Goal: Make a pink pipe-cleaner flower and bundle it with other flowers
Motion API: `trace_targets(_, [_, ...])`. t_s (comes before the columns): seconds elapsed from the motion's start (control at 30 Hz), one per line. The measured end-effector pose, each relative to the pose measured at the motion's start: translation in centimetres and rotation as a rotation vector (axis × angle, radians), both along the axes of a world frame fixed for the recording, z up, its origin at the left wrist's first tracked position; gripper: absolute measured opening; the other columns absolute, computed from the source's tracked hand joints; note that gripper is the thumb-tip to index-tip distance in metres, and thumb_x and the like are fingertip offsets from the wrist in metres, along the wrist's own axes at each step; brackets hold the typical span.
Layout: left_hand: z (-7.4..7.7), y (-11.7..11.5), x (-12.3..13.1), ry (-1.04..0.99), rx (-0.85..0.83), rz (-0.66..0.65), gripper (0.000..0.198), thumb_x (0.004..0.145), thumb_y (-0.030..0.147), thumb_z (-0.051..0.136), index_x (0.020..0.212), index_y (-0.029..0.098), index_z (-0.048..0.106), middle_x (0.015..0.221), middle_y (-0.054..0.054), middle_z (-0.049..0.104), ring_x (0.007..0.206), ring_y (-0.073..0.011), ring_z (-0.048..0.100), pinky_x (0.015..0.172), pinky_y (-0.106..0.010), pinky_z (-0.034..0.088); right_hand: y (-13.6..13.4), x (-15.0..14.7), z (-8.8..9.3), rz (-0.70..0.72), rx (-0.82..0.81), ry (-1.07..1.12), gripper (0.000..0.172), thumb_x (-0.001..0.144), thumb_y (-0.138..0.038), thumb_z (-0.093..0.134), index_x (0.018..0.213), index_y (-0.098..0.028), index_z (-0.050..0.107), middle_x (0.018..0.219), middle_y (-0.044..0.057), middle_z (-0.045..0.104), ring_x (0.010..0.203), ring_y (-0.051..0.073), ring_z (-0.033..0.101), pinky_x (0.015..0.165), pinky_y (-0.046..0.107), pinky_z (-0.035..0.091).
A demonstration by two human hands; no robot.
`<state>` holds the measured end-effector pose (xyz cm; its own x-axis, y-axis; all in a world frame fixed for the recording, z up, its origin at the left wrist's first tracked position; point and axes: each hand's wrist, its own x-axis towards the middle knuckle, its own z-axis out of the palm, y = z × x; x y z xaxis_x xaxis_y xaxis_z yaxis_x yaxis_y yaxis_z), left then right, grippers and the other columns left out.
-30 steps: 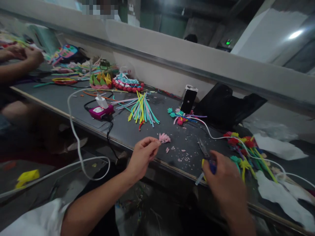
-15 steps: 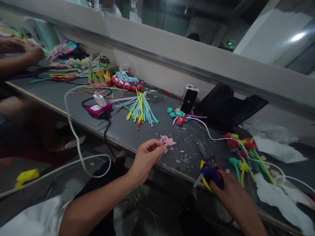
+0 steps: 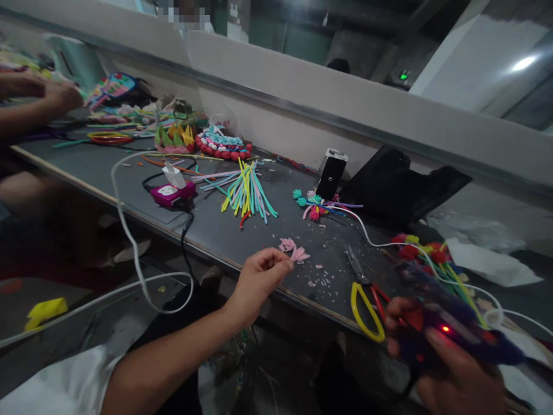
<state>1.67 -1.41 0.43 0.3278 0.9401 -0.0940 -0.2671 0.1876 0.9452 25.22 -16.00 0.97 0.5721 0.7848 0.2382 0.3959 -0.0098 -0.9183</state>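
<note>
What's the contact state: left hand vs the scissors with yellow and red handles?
Apart. The head view shows scrap-strewn tabletop between the left hand and the scissors.

Seeing dark grey on worktop (image 3: pixel 291 178), pale pink on fluffy pieces (image 3: pixel 299 254) near its front edge, yellow plus red on scissors handles (image 3: pixel 356 308), dark blue on handheld tool (image 3: pixel 470 331).

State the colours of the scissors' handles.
Yellow handle and red handle, clearest in the head view.
</note>
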Motion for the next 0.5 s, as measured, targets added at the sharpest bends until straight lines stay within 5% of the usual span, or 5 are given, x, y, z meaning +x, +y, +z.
trace_targets(0.17, [-0.2, -0.1, 0.2, 0.044, 0.026, -0.014, 0.02, 0.074, 0.034, 0.07, 0.072, 0.015, 0.062, 0.052, 0.007, 0.039, 0.048, -0.0055, 0.028, 0.045, -0.021, 0.019, 0.4, -5.5, 0.0, 0.11, -0.034, 0.169, 0.031, 0.078, -0.048, 0.068, 0.086, -0.018, 0.071, 0.08, 0.007, 0.074, 0.06, 0.018, 0.067, 0.055, 0.027, 0.055])
trace_targets(0.5, [-0.2, -0.3, 0.2, 0.082, 0.058, -0.017, 0.018, 0.075, 0.032, 0.069, 0.072, 0.015, 0.063, 0.054, 0.007, 0.039, 0.05, -0.0058, 0.029, 0.046, -0.021, 0.021, 1.5, -7.9, -0.1, 0.211, 0.021, -0.211, 0.033, 0.082, -0.055, 0.06, 0.08, -0.024, 0.068, 0.071, 0.002, 0.07, 0.065, 0.018, 0.066, 0.059, 0.026, 0.052])
